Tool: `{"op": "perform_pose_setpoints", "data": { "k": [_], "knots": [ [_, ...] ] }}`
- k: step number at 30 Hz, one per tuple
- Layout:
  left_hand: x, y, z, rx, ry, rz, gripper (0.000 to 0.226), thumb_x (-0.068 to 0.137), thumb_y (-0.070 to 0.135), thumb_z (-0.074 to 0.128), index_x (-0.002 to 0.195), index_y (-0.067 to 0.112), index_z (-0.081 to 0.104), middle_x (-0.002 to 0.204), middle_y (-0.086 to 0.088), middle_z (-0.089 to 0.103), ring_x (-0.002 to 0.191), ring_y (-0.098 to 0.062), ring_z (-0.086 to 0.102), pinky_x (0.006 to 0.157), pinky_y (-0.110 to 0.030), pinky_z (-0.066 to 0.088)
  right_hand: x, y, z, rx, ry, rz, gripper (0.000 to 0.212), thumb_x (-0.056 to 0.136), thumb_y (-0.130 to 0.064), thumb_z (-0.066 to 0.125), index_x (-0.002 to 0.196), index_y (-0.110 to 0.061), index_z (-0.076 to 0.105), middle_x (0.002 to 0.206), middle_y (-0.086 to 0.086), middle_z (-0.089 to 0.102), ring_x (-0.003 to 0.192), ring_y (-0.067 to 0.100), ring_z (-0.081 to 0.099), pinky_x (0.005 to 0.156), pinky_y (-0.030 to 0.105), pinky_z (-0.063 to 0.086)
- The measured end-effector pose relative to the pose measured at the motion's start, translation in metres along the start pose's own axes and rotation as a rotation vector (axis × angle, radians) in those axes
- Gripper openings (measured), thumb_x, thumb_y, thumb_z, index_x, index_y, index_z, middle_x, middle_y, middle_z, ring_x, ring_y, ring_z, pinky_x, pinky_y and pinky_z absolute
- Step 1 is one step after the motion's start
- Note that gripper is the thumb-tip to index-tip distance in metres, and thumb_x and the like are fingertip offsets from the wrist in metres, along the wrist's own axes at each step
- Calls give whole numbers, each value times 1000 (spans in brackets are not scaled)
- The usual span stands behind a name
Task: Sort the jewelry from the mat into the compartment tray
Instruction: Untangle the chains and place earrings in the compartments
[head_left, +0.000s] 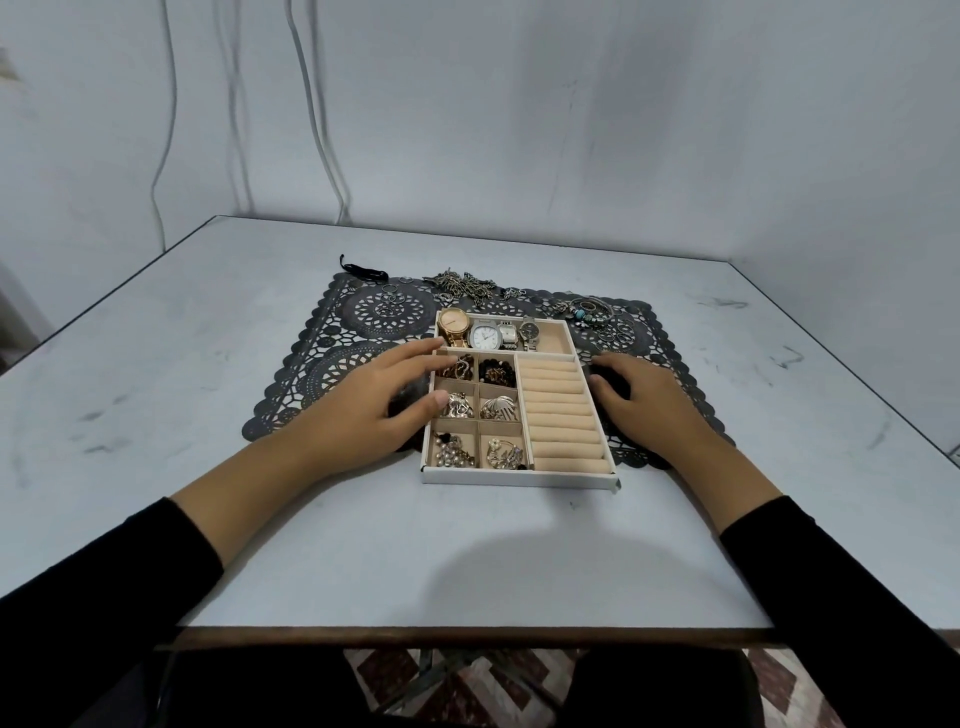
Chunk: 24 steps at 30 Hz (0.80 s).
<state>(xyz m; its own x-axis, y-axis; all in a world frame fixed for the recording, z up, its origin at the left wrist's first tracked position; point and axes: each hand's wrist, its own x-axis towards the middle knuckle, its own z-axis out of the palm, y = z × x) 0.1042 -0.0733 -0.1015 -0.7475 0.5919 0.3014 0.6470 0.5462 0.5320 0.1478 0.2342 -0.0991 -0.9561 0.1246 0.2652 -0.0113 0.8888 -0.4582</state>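
Beyond both hands, past the tray, along the mat: chains dead ahead, bracelets nearer the right hand (curled, grip unclear), rings nearer the spread, empty left hand.

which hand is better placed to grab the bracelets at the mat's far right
Right, probably: the right hand lies right of the tray, on the same side as the bracelets; the left hand would have to cross the tray.

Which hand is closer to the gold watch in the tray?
Left. The left hand lies over the left edge of the tray, fingertips just short of the gold watch. The right hand sits off its right side, beyond the ring rolls.
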Motion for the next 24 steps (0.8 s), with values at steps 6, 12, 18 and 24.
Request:
{"op": "perform_pose_setpoints", "data": {
  "k": [6,12,18,24],
  "knots": [
    [20,-13,1,54,-124,-69,75,89,72,24,153,32,27,162,20,7,149,-2,5,122,-34,16,4,5,-4,18,30,30,33,95,-23,54,126,-13,59,124,5,63,114,19,55,84,13,30],
    [52,-19,2,91,-128,8,66,95,62,25,154,33,23,162,19,5,149,-2,-1,123,-35,11,16,19,-9,17,96,80,38,95,-26,54,130,-13,56,129,6,60,119,20,53,92,20,34],
    [99,-1,6,204,-164,146,57,99,57,25,149,32,33,161,13,17,149,-5,8,120,-31,13,29,32,-11,12,85,112,39,95,-27,54,132,-13,55,131,5,58,122,19,51,95,19,31],
    [153,21,24,210,-269,223,48,102,47,33,145,29,43,153,10,37,140,-7,34,116,-30,27,42,47,-15,-11,81,123,39,95,-27,55,131,-13,56,130,4,59,120,18,52,95,19,33]
  ]
}}
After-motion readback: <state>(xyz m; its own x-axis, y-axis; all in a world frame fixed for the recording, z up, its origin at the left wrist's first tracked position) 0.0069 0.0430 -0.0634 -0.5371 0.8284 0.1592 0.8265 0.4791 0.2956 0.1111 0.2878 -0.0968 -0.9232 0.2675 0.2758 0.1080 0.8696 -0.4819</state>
